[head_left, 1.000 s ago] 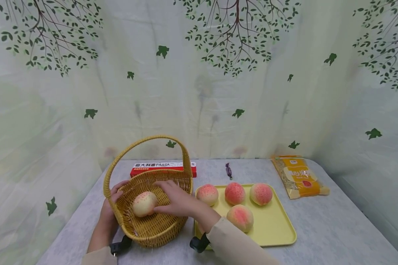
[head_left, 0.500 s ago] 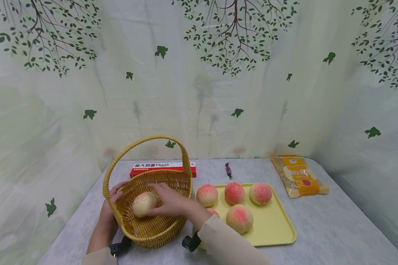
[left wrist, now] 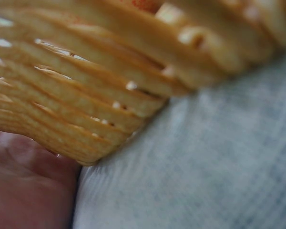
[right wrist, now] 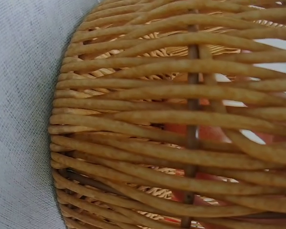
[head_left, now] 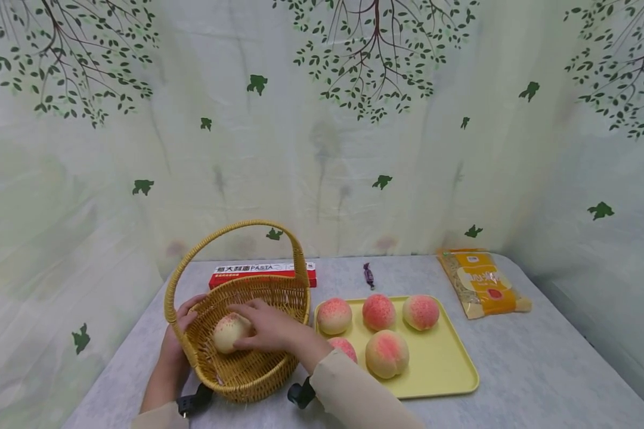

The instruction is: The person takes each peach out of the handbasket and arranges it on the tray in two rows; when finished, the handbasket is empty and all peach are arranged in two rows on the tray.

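A tan wicker basket (head_left: 241, 390) with a tall arched handle stands at the left of the table in the head view. Inside it lies a pale peach (head_left: 226, 337) with pink speckles. My left hand (head_left: 176, 339) grips the basket's left rim. Reaching in from the right, my right hand (head_left: 271, 328) holds the peach, fingers over its top and thumb at its near right side. Close weave of the basket (right wrist: 181, 105) fills most of the right wrist view and hides that hand. The left wrist view has part of my left palm (left wrist: 28, 181) against the basket's wall.
A yellow tray (head_left: 445, 381) with several peaches (head_left: 387, 354) stands right of the basket. Behind the basket lies a red and white pasta box (head_left: 263, 274). A small purple wrapped candy (head_left: 368, 276) and a yellow food bag (head_left: 483, 285) lie farther back.
My right hand has moved left inside the basket and closed in on the peach. More of the peach nearest the basket on the tray now shows. My left hand has stayed on the rim.
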Available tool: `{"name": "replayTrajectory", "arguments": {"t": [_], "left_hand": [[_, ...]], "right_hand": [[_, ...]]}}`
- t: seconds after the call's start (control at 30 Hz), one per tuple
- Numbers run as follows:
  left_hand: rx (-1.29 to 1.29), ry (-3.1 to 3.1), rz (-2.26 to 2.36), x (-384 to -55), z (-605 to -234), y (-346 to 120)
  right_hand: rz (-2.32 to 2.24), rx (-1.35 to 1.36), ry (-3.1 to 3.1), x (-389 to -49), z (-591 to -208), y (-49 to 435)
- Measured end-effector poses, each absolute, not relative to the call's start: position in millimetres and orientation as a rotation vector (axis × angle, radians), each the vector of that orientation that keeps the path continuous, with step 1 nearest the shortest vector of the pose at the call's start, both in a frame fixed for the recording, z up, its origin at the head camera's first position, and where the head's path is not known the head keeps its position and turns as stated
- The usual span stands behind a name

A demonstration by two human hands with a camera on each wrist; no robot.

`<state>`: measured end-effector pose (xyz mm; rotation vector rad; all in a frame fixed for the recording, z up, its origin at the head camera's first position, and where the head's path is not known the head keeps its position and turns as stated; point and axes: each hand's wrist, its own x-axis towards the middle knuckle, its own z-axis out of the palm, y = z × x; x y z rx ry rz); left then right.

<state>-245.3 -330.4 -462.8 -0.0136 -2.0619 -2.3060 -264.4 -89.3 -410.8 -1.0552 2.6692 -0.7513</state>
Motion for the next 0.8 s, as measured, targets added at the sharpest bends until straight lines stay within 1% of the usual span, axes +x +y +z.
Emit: {"name": "replayTrajectory", "arguments": {"t": [0.43,0.8], "left_hand": [[0.004,-2.042,-2.313,-252,-473,-334],[0.011,-2.033,-2.344,-253,-473,-336]], "right_hand": [[-0.701,-1.105,2.715,-262,-412,-90],[-0.716,-1.125,2.741,-262,-412,-89]]}}
